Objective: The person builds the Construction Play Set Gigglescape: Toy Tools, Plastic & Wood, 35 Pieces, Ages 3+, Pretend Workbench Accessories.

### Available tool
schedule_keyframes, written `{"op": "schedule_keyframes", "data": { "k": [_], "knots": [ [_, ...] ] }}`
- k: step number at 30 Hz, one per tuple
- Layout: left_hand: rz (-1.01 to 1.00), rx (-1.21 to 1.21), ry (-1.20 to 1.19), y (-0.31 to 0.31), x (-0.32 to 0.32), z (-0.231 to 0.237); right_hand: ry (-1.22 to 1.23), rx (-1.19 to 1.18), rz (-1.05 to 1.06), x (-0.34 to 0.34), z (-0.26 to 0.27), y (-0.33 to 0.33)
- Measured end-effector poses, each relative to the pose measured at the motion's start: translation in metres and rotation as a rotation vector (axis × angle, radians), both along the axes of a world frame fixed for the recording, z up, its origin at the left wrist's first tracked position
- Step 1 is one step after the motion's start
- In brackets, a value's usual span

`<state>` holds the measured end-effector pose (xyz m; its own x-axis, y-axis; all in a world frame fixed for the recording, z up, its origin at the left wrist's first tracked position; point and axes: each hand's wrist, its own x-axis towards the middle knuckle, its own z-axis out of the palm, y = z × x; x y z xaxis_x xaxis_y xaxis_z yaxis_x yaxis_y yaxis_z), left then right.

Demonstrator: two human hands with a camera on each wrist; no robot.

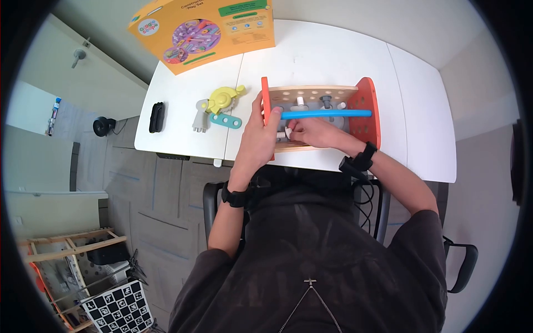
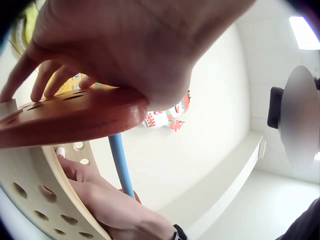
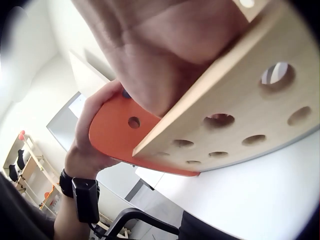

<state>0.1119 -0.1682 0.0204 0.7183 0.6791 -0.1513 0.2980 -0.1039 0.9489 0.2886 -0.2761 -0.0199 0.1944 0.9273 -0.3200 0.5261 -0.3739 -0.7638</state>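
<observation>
Bracing a toy toolbox (image 1: 322, 88) with the left hand (image 1: 260, 136) while the right hand (image 1: 317, 133) reaches inside.

The toolbox stands on the white worktop (image 1: 425, 127), right of centre in the head view. Left fingers wrap the left orange end panel (image 1: 266, 89), apparently to keep the frame from shifting. Right fingers pass beneath the blue rod (image 1: 327, 114) and appear to pinch a small white piece (image 1: 288, 132) near that panel. A yellow-green toy tool (image 1: 222, 100) and a teal strip (image 1: 230, 121) lie left of the toolbox, probably kept within reach. At upper left, the orange box (image 1: 244, 41) reads "Play Set" beneath "Constructi…"; its round logo shows "Giggle", the remainder unclear. Smaller print is illegible.
</observation>
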Motion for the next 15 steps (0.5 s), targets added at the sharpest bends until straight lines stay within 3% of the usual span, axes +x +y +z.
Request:
{"op": "schedule_keyframes", "data": {
  "k": [5, 8, 15],
  "knots": [
    [0.002, 0.001, -0.006, -0.004, -0.003, 0.006, 0.146, -0.066, 0.018, 0.002, -0.012, 0.007],
    [0.008, 0.002, -0.013, -0.005, -0.004, 0.004, 0.05, 0.043, 0.084, 0.0, -0.016, 0.009],
    [0.027, 0.006, -0.011, -0.004, -0.004, -0.002, 0.021, -0.035, 0.119, 0.0, -0.012, 0.011]
  ]
}}
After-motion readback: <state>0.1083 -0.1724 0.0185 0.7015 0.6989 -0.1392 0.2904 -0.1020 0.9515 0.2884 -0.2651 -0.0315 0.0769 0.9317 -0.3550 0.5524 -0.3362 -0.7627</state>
